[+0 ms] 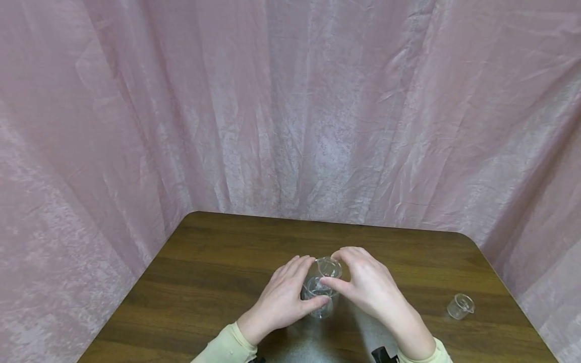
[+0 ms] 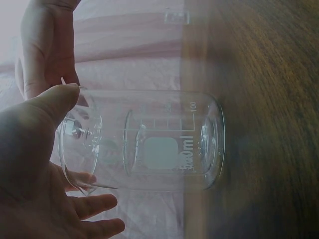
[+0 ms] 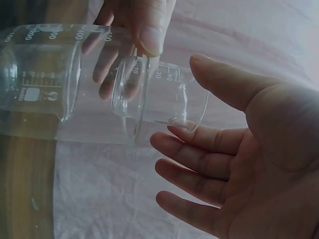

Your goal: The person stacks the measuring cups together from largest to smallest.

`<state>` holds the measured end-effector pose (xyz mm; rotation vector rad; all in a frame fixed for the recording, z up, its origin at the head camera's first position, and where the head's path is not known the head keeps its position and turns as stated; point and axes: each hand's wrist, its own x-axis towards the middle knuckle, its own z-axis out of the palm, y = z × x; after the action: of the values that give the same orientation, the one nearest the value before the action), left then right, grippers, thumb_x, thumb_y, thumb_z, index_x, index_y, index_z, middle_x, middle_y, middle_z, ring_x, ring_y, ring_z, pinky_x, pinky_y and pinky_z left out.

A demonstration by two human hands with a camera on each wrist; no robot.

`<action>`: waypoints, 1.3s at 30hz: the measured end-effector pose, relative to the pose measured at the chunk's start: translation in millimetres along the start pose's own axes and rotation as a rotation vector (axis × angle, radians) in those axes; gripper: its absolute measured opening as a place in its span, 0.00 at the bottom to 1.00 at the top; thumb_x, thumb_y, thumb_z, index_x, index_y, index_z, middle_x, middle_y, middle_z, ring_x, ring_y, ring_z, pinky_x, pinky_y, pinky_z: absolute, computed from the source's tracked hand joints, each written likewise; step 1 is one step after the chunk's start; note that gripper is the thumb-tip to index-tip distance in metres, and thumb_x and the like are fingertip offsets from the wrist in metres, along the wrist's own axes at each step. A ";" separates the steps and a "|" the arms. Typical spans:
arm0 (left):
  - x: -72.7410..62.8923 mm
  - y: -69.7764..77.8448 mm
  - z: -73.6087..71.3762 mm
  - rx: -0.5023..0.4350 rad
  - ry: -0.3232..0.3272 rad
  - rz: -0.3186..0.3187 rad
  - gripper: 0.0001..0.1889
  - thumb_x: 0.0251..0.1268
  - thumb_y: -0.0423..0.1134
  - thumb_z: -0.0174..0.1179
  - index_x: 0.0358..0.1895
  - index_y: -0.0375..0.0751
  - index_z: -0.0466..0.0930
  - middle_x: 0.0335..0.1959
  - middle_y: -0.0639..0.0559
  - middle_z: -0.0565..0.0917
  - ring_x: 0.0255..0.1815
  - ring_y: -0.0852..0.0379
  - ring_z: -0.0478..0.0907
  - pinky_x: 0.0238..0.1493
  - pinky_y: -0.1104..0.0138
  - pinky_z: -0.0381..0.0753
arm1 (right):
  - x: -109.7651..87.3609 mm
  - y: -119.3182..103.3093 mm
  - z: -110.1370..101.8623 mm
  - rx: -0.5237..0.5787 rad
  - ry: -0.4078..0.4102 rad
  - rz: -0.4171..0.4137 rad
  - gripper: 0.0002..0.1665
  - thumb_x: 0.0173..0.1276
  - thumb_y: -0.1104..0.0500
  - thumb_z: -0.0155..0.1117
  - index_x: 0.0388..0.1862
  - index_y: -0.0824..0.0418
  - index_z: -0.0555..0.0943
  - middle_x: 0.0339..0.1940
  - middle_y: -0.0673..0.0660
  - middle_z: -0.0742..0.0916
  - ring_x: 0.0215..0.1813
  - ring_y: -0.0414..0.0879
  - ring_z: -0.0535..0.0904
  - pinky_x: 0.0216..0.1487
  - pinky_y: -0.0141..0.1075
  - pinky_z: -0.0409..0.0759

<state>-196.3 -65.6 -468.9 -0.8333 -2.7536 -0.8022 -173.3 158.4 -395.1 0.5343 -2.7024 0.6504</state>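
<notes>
A large clear glass beaker (image 2: 187, 152) marked 500 ml stands upright on the table. My left hand (image 1: 283, 297) holds it by the rim, thumb on the near side and fingers spread along the far side. A smaller beaker (image 3: 45, 87) with white markings sits at the bottom inside it. Between the thumb and index finger of my right hand (image 1: 369, 282) is a little beaker (image 3: 164, 94) with a scale up to 50, pinched near its rim. Its base is inside the large beaker's mouth, above the inner beaker. The right hand's other fingers extend loosely.
Another small glass beaker (image 1: 460, 306) with a spout stands at the right of the brown wooden table (image 1: 218, 252). Pink curtains (image 1: 317, 111) hang behind the table and along both sides.
</notes>
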 end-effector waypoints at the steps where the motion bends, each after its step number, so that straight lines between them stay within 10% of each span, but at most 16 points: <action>1: 0.1 -0.1 0.0 0.000 0.001 0.002 0.47 0.73 0.72 0.65 0.82 0.44 0.69 0.79 0.47 0.76 0.85 0.38 0.65 0.81 0.38 0.67 | 0.3 0.1 0.6 0.001 -0.003 0.001 0.28 0.64 0.40 0.85 0.54 0.54 0.89 0.56 0.50 0.89 0.63 0.49 0.85 0.57 0.53 0.87; 39: -0.8 -0.8 1.0 -0.012 -0.004 0.006 0.49 0.73 0.74 0.63 0.83 0.43 0.68 0.80 0.46 0.74 0.85 0.36 0.65 0.80 0.37 0.67 | 2.6 8.7 14.2 -0.008 -0.101 0.029 0.27 0.65 0.40 0.85 0.53 0.55 0.89 0.52 0.47 0.89 0.59 0.47 0.84 0.53 0.50 0.87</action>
<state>-196.0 -66.0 -470.4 -0.8459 -2.7508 -0.8174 -182.2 158.0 -409.4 0.5407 -2.8103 0.6365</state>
